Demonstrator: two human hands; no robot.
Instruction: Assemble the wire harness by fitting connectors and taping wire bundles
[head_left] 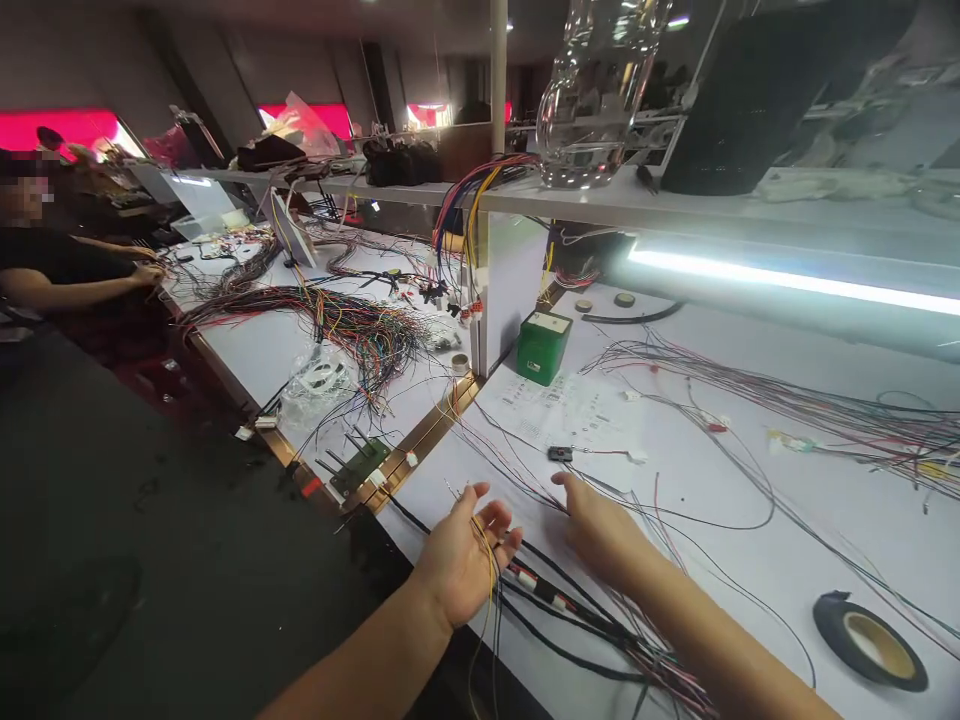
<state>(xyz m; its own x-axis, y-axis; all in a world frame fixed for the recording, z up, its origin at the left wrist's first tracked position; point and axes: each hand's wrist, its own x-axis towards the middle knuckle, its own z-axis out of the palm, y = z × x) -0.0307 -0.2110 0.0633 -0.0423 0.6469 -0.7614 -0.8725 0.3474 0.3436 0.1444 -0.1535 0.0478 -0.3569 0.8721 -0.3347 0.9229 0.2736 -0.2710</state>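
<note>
My left hand is palm up over the front edge of the white table, its fingers curled round a few thin yellow and dark wires that hang down past the wrist. To its right, my right hand reaches over the table with the index finger bent; its other fingertips are hidden, and thin wires pass beside it. Just beyond it lies a small black connector with a short wire. Beneath both hands runs a black-sleeved cable bundle with white and red labels.
A black tape roll lies at right. Behind are a green box, a printed sheet and long loose wires. At left are a green board with pins and a large wire pile. A person works at far left.
</note>
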